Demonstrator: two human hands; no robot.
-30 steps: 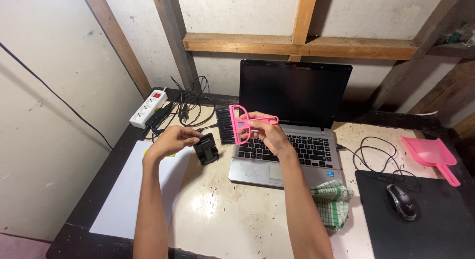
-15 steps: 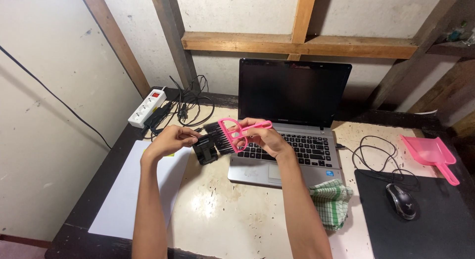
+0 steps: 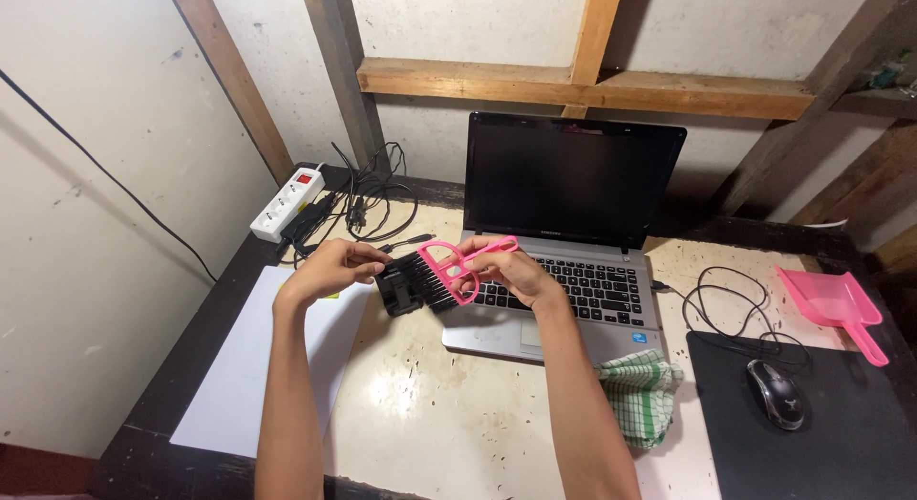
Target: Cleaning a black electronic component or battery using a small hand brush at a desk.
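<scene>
Both forearms extend forward, bare, converging toward the centre. The left hand [image 3: 330, 268] is palm-down with fingers curled in a pinch grip. The right hand [image 3: 506, 269] is closed, fingers flexed, wrist slightly raised; the hands are near but apart.

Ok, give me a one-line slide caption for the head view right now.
Right hand holds a pink brush, its black bristles against a small black device in the left hand, beside an open laptop.

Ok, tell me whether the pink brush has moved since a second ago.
Yes. The pink brush in the right hand has swung down and left, off the laptop keyboard's corner, its bristles now against the small black device the left hand holds.
</scene>
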